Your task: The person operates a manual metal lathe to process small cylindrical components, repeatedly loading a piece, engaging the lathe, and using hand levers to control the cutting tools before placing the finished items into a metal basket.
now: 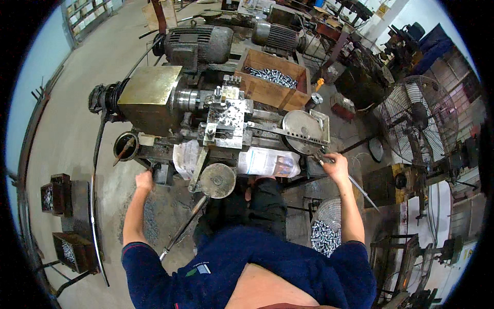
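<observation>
Before me stands a greasy lathe-like machine with a bright metal tool slide (229,119) and a shaft-end chuck (189,99). My left hand (145,180) is closed beside a small grey metal box (163,175) at the machine's left front; what its fingers hold, if anything, is hidden. At the right end, the fingers of my right hand (335,168) are curled together at small dark metal bits, just below a round metal pan (303,131). I cannot make out what they pinch. Between my arms are a round metal disc (217,181) on a lever and a printed plastic sheet (268,162).
A wooden box (272,80) of shiny metal parts sits behind the slide. A basket (326,211) with similar parts stands low right. Electric motors (198,45) lie beyond. A large caged fan (419,118) stands right; small parts bins (74,252) are at left.
</observation>
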The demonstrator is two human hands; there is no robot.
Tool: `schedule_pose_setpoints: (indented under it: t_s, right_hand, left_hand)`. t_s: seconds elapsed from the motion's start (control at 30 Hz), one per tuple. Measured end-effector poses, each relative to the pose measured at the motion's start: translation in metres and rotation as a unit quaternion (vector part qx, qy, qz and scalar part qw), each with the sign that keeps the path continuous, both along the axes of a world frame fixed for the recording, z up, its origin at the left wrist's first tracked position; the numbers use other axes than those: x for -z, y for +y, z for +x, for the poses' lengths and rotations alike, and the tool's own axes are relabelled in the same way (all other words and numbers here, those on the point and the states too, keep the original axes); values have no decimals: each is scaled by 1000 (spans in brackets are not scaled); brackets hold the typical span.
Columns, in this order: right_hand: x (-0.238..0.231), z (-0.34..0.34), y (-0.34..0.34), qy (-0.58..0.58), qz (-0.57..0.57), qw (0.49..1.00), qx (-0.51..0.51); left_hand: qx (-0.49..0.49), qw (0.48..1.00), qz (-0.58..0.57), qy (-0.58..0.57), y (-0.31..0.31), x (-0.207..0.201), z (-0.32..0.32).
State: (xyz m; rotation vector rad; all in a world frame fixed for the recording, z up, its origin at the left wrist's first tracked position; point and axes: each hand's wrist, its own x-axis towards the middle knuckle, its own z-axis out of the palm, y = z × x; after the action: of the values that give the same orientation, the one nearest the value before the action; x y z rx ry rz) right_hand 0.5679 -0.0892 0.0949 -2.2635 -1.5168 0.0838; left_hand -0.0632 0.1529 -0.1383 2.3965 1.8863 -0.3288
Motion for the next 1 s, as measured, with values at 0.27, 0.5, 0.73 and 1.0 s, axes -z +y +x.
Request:
schedule_pose_setpoints:
  t_s: [0.27,0.5,0.73,1.0]
  right_hand:
    - [69,126,-103,-73,-277,911,296]
    - [112,128,-149,-95,-272,897,335]
    - [125,-10,-202,-56,-176,953,240]
    - [108,-88,-187,135,-132,956,225]
  left_hand:
    - [-38,997,24,-66,-15,-52,5]
    - [-40,900,-249,-356,-122,-146,19]
    - [-11,913,-269,-307,-200,-151,89]
    - [12,910,-253,-328,-192,-140,92]
